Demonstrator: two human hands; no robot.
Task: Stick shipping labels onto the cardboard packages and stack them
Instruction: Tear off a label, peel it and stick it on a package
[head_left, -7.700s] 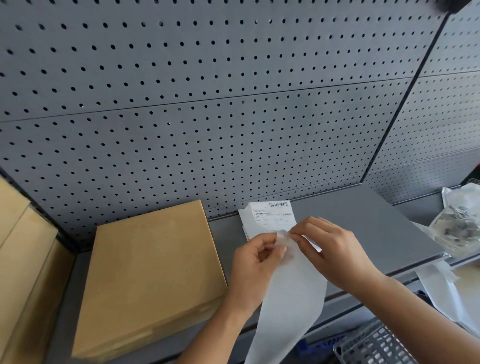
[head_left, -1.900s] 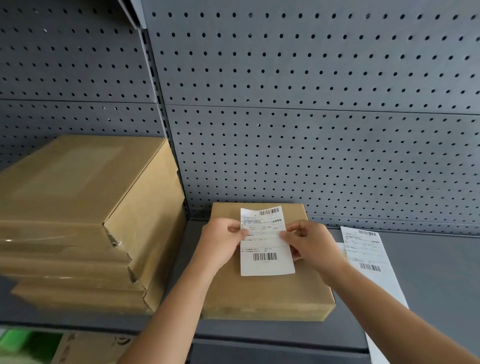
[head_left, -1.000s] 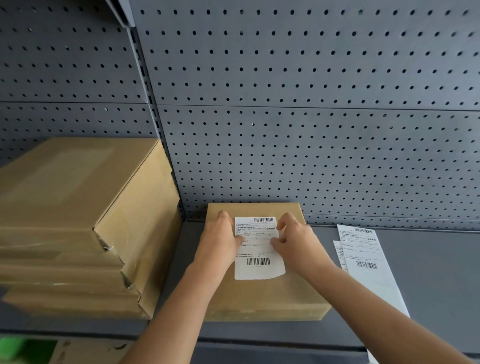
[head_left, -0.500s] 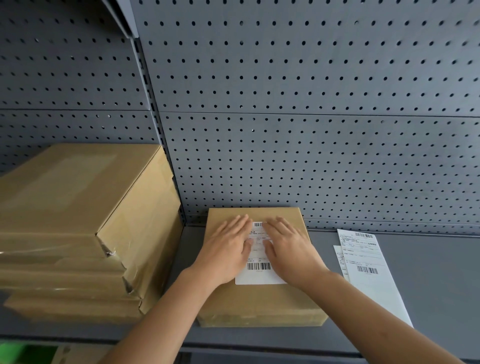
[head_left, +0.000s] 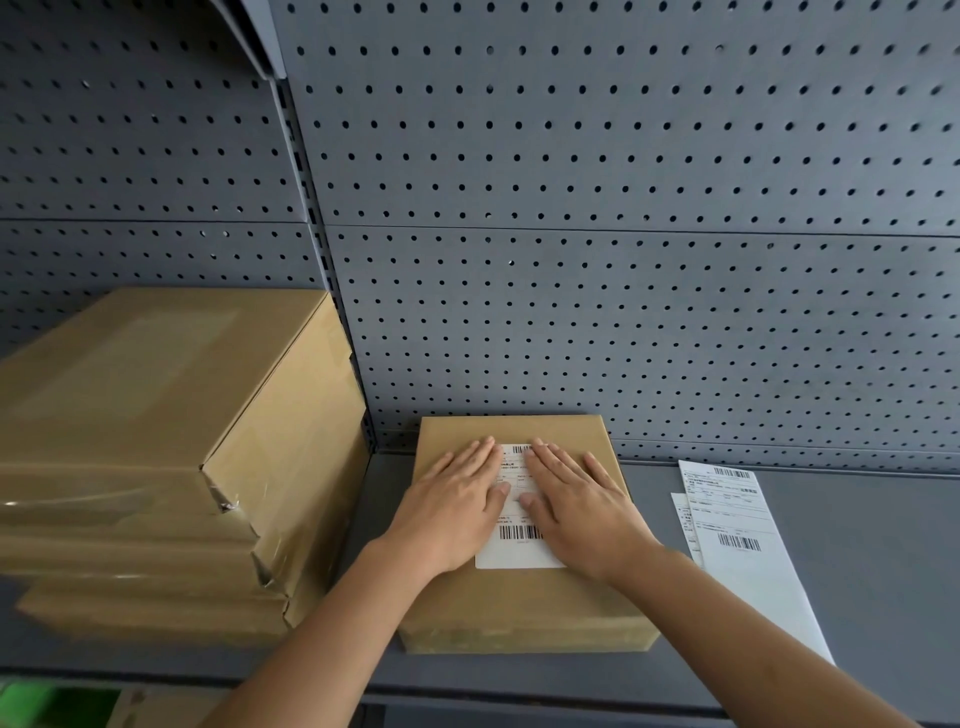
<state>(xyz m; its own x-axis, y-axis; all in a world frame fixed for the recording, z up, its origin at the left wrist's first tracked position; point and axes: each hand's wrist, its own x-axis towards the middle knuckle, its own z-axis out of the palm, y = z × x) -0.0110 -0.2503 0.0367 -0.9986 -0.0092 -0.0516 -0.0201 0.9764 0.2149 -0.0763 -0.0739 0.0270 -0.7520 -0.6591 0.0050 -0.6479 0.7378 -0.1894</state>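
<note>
**Two flat hands on one label**

Both hands lie flat on a white label (head_left: 517, 553) that sits on top of a brown cardboard box (head_left: 519, 613). The left hand (head_left: 452, 512) covers the left side of the label. The right hand (head_left: 582, 514) covers the right side. The fingers are straight and close together, and they point to the back wall. They press down and hold nothing. The two thumbs nearly meet in the middle of the label. A small barcode shows at the top of the label, between the fingertips. A bigger barcode shows lower down, between the two wrists.

The box lies flat on a grey shelf (head_left: 872, 582). Its back edge is right up by the grey wall (head_left: 571, 208), which is full of little round holes.

To the left is a stack of brown boxes (head_left: 156, 415) with shiny tape on the corners. It looks like four or five boxes, but the edges are blurry, so I am not sure. The stack is taller than the box with the label. A thin strip of shelf shows between them.

To the right of the box, a long white sheet with more labels (head_left: 737, 540) lies flat on the shelf. Another sheet peeks out from under its left side.
</note>
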